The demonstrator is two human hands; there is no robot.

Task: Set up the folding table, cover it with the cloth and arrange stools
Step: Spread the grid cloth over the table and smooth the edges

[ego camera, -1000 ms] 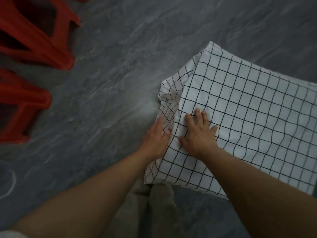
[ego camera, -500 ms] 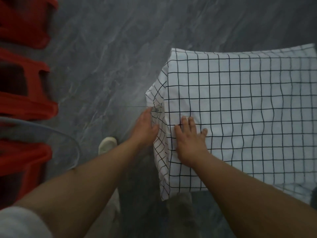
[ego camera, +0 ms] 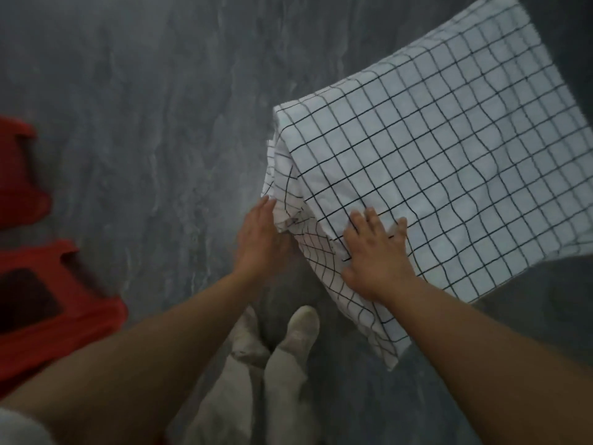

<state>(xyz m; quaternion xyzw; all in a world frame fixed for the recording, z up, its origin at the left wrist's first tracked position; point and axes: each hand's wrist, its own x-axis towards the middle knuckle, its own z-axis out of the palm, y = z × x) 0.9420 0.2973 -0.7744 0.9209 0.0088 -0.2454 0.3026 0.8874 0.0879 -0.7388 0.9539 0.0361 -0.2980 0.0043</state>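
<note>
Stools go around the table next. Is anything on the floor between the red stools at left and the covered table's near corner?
Nothing visible. Between the red stools and the cloth covering the table there is only bare grey floor. The person's own feet stand just below the corner, where the left hand and right hand press the cloth.

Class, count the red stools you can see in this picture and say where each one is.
2. One red stool is at the left edge, cut off; another red stool sits nearer, lower left. More may lie outside the frame.
</note>
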